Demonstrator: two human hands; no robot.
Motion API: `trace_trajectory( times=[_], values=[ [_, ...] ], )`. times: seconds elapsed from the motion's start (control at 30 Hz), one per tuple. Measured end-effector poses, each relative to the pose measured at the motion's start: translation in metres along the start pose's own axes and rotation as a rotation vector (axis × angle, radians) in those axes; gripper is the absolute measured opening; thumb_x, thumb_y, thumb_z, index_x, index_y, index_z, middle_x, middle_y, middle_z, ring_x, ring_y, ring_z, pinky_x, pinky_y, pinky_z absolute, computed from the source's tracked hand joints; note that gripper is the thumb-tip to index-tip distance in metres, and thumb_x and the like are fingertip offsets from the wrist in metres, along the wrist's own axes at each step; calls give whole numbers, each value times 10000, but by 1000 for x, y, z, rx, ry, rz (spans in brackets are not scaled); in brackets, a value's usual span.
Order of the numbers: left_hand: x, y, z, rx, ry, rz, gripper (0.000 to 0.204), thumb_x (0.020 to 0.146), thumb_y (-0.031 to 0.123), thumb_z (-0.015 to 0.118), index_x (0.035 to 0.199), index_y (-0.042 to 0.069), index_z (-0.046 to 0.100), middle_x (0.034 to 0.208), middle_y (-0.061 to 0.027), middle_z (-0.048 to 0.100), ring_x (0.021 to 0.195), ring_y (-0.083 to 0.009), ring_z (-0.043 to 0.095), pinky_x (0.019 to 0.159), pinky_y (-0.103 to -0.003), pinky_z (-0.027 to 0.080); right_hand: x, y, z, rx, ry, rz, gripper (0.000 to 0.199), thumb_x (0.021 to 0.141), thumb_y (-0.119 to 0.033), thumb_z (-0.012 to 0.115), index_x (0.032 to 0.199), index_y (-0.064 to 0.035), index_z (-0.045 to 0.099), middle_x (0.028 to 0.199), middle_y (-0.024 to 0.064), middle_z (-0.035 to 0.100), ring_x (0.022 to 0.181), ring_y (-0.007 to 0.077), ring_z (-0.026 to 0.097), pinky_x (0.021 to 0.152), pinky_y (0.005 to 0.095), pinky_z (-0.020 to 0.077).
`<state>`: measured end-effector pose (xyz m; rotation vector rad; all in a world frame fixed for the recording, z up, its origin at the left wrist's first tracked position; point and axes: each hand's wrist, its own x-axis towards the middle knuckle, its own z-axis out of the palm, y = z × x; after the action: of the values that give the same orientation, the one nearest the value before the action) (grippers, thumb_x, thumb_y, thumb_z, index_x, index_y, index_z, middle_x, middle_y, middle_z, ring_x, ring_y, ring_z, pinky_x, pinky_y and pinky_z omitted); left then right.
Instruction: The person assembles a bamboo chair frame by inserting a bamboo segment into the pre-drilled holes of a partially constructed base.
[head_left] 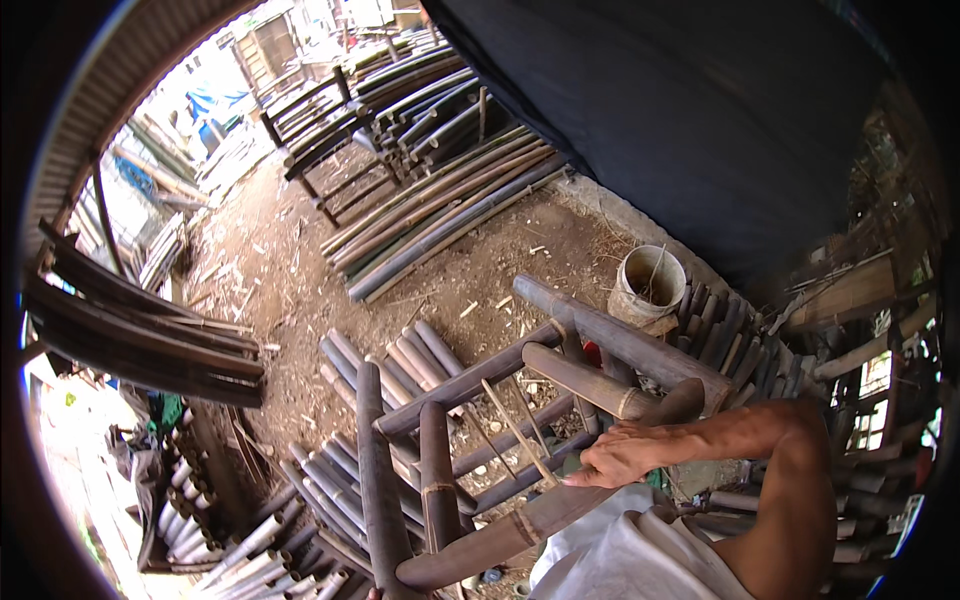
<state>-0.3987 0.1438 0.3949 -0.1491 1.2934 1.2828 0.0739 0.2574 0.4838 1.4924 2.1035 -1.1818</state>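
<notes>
A frame of thick dark bamboo poles, like part of a bench or chair, stands in front of me. My right hand (615, 455) is closed over its near bamboo rail (500, 545), with the thumb lying along the top. Beside the thumb, a thin pale bamboo stick (515, 428) slants up and away across the frame's opening. Something small and green (572, 463) shows under the fingers, too hidden to name. Of my left hand (375, 593) only a bit of finger appears at the bottom edge, by the foot of the left bamboo post (380, 480).
Cut bamboo lengths (335, 485) lie in piles below and beyond the frame. A dirty white bucket (648, 282) stands past its far right corner. Long poles (450, 215) are stacked farther off, near a black sheet (680, 110). Curved bamboo strips (140, 330) jut in from the left.
</notes>
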Motion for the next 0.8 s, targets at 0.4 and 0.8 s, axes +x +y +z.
trace_trajectory(
  times=[0.4, 0.8],
  values=[
    [184, 50, 307, 219, -312, -3, 601, 942, 533, 396, 838, -1, 652, 733, -124, 664, 721, -265, 626, 805, -420, 516, 79, 156, -67, 115, 589, 8, 408, 982, -450, 513, 1081, -85, 666, 732, 175, 624, 664, 319, 655, 591, 422, 519],
    [317, 59, 604, 373, -765, -300, 628, 851, 368, 616, 1341, -20, 554, 1275, -168, 648, 1184, -336, 609, 1038, -460, 472, 142, 202, -218, 569, 423, 508, 732, 959, -707, 374, 885, -80, 743, 899, 211, 730, 930, 386, 711, 875, 486, 542]
  ],
)
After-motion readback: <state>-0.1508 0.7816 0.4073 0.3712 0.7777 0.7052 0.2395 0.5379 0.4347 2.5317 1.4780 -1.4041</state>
